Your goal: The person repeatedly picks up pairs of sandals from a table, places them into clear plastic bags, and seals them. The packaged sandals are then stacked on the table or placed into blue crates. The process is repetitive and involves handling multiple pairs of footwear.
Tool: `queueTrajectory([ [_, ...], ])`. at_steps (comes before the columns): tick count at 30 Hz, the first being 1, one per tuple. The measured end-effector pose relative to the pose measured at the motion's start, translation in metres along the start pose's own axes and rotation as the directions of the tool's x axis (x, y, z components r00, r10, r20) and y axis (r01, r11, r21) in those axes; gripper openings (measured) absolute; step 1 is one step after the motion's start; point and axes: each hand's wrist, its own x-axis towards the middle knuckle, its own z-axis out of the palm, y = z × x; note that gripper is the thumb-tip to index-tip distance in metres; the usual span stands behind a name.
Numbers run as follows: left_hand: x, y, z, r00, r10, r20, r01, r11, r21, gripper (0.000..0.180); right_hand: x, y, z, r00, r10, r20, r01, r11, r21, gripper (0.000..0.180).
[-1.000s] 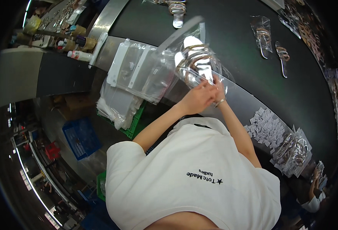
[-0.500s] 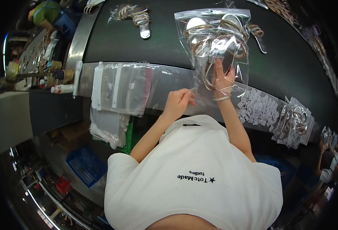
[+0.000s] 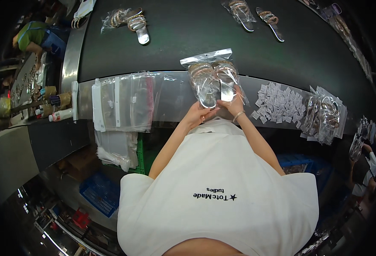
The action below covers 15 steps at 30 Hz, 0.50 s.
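A clear plastic bag with a pair of silver strappy sandals is in front of me, over the metal edge of the work surface. White trim runs along the far end of the bag. My left hand grips its near left corner by the end of one sandal. On the near right side my right hand, with a bracelet at the wrist, is closed on the bag and the other sandal. The plastic and the sandals partly hide the fingertips.
Flat clear bags lie in a stack to the left. Small white labels are heaped at the right, beside a pile of bagged sandals. More sandals rest on the dark belt. A person in green works far left.
The bagged sandals have come down closer to me, off the belt toward the metal edge. My left hand, apart from the bag before, now grips its near corner.
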Motion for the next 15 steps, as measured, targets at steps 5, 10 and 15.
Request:
queueTrajectory([
  [5,0.048,-0.007,-0.021,0.980,0.109,-0.169,-0.059,0.960,0.275,0.029,0.026,0.011,-0.001,0.976,-0.194,-0.103,0.163,0.954,-0.253,0.048],
  [10,0.044,-0.035,-0.043,0.926,0.227,-0.303,-0.035,0.849,0.528,0.025,0.004,0.003,-0.011,0.956,-0.269,0.117,0.271,0.656,-0.704,0.021],
  [15,0.012,-0.013,-0.017,0.927,0.077,-0.368,0.110,0.880,0.462,0.031,-0.023,-0.034,0.014,0.794,-0.412,0.447,0.509,0.853,-0.117,0.016],
])
